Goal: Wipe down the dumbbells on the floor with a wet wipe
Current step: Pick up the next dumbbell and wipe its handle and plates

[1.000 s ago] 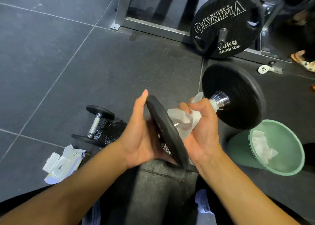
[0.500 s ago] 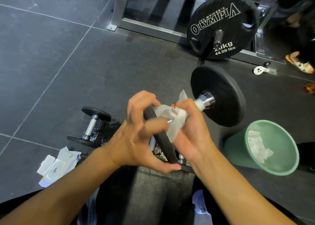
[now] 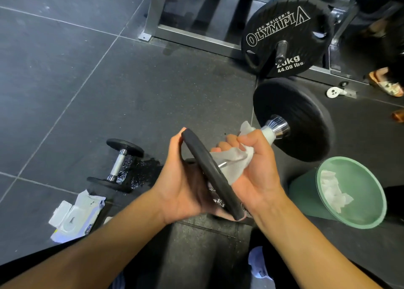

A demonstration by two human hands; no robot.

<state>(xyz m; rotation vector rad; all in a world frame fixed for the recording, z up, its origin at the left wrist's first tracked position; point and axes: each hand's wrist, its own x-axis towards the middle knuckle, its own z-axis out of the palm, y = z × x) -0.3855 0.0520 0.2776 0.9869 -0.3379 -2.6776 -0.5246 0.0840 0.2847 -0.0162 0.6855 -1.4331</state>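
Observation:
I hold a black dumbbell (image 3: 306,131) up over the floor, tilted away to the right. My left hand (image 3: 185,190) cups its near disc (image 3: 207,170), thumb on the top rim and fingertips curled under the lower rim. My right hand (image 3: 260,175) grips the handle through a white wet wipe (image 3: 236,159) wrapped round the bar. The chrome collar by the far disc shows past the wipe. A smaller dumbbell (image 3: 117,165) lies on the floor to the left beside a wet patch.
An opened pack of wipes (image 3: 74,216) lies on the floor at lower left. A green bin (image 3: 303,192) with used wipes stands on the right. Behind are a 20 kg plate (image 3: 286,34) on a metal rack (image 3: 196,34) and a person's sandalled foot (image 3: 387,85).
My left hand shifted from fingers draped over the near disc's rim to cupping it from behind. The dumbbell turned, and my right hand stayed clamped on the wipe around the handle.

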